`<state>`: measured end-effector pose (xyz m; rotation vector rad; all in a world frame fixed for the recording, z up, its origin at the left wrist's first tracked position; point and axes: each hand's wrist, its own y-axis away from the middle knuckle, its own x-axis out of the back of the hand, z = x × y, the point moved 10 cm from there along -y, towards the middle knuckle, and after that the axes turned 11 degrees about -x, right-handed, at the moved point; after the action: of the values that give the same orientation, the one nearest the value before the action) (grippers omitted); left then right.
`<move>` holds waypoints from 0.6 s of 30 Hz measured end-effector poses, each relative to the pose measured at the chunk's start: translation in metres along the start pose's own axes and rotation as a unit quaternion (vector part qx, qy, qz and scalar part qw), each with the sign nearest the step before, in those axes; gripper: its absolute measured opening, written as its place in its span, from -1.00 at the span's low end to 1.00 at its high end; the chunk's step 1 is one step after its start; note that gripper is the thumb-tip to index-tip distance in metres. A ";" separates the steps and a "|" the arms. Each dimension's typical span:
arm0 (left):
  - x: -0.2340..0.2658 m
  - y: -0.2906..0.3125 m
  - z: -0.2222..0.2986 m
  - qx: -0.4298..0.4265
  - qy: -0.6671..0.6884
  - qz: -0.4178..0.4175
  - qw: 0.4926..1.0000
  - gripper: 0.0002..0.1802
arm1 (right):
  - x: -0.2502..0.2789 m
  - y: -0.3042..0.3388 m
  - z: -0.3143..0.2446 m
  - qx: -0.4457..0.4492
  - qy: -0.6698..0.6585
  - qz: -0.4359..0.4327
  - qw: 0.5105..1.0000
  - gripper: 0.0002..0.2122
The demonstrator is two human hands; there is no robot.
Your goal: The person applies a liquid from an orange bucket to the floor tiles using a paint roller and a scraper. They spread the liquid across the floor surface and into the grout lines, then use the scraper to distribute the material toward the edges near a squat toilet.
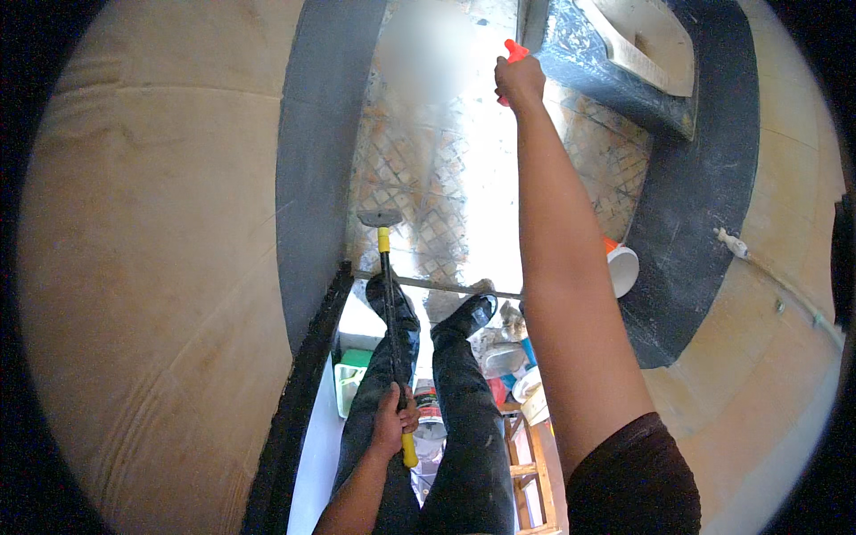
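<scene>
My left hand (392, 426) is closed round the shaft of a long-handled tool (386, 276) with a flat grey head, a black shaft and yellow ends. The tool points away from me, its head over the tiled floor (437, 169) just beyond my left foot. With my right arm stretched far forward, my right hand (526, 82) grips a bright red-orange thing (514, 51). Only its top and a bit below the fist show, so its kind is unclear. The hand is beside a dark raised block (588, 67) with a pale basin (655, 45) in it.
A threshold strip (446, 285) crosses the floor by my shoes. On the right, a white and orange container (623, 270) is partly behind my forearm, and a pipe (785, 285) runs along the wall. Below are a wooden frame (526, 470) and several containers. A dark post (303, 392) rises at left.
</scene>
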<state>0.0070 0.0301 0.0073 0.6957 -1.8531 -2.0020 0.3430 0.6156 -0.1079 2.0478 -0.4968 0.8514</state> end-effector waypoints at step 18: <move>0.003 -0.004 -0.010 -0.038 0.023 -0.037 0.998 -0.53 | 0.009 0.093 0.047 0.047 0.075 0.021 0.996 -0.60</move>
<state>0.0099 0.0208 0.0028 0.7924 -1.7404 -2.0721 0.3109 0.5234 -0.0695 2.0442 -0.4246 1.0636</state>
